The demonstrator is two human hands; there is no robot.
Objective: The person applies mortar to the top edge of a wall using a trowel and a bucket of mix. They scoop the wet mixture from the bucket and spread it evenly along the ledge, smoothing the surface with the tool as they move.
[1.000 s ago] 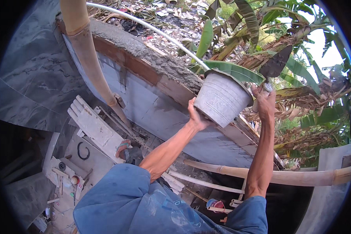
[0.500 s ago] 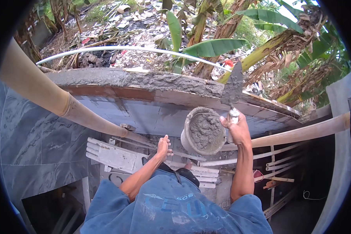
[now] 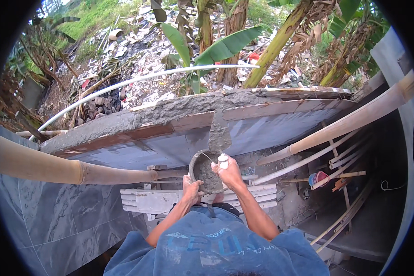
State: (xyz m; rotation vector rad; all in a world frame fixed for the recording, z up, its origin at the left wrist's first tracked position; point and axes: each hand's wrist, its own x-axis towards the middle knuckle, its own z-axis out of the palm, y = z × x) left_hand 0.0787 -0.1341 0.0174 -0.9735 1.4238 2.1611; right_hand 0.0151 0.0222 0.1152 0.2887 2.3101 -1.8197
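Note:
My right hand grips the handle of a trowel, its blade coated with grey mortar and pointing away from me. Below the blade is a round bucket holding wet mortar, with a thin wire handle running up near my right fingers; whether they hold the wire too, I cannot make out. My left hand is closed on the bucket's left side at the rim. Beyond them runs a low tiled wall topped with rough wet mortar.
Bamboo poles cross at left and right. Stacked white battens lie below my hands. A dark marble-tiled surface is at left. A white pipe arches beyond the wall, before rubble and banana plants. A small pail sits at right.
The tilted bucket turned upright; my left hand left it, then took hold of its rim again. The trowel has come down and leftward over the bucket. My view has turned.

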